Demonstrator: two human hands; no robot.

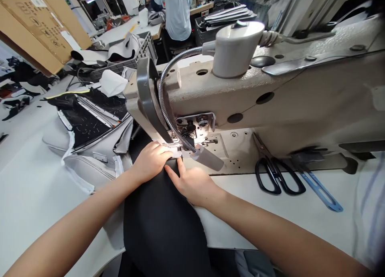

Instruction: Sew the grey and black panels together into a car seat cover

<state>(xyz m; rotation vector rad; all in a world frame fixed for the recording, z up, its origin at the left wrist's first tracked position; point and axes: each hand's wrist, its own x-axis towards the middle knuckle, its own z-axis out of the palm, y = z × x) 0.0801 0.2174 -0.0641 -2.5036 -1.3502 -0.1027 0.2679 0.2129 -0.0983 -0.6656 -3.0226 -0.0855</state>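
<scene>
A wide piece of black fabric (162,225) runs from the needle area of a sewing machine (192,92) down over the table's front edge. At its upper end my left hand (152,160) has its fingers closed on the fabric, close to a small white strip (176,152) by the presser foot. My right hand (195,185) grips the fabric's right edge just below the needle, with thumb and index finger against it. The lit needle area is partly hidden by a lamp (209,157) on a bendable metal neck.
Black-handled scissors (279,174) and a blue-handled tool (323,191) lie right of the machine bed. Left of it, grey and black sewn pieces (90,136) are heaped on the white table (24,197). Behind are a cardboard box (45,28), a grey crate (147,48) and another person (177,12).
</scene>
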